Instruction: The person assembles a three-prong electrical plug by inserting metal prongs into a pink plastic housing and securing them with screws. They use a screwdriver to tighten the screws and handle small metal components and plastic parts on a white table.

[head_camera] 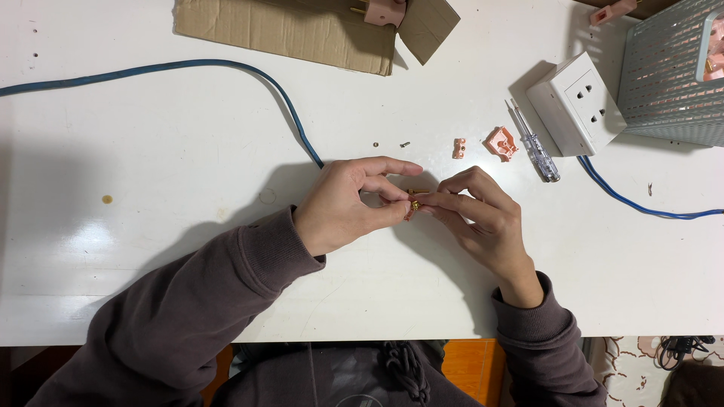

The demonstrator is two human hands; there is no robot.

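Dark brown sleeves (188, 301) fill the near edge of the view, running up from a seated person to two bare hands that meet over a glossy white table (151, 188). Left hand (343, 207) and right hand (479, 218) are drawn together, thumb and fingertips of both pinched on one small plug part (413, 205), pinkish plastic with a brass-coloured metal piece showing at the pinch. That part sits between the hands just above the table's middle, its short length running roughly left to right, so each hand grips an end; neither is plainly nearer. Most of it is hidden by the fingers.

A blue cable (226, 68) curves in from the far left and disappears behind the left hand. Just beyond the hands lie a tiny washer (375, 142) and a small dark screw (405, 144), then two pink plastic pieces (501, 142), one much smaller than the other. Beside them rests a screwdriver (534, 143) with a clear handle, its tip pointing away from the person. Further right stands a boxy white socket (578, 102), smooth and matt, with another blue cable (641, 205) trailing from it. A pale slatted basket (671, 75) and a flattened sheet of cardboard (302, 30) sit at the far edge.
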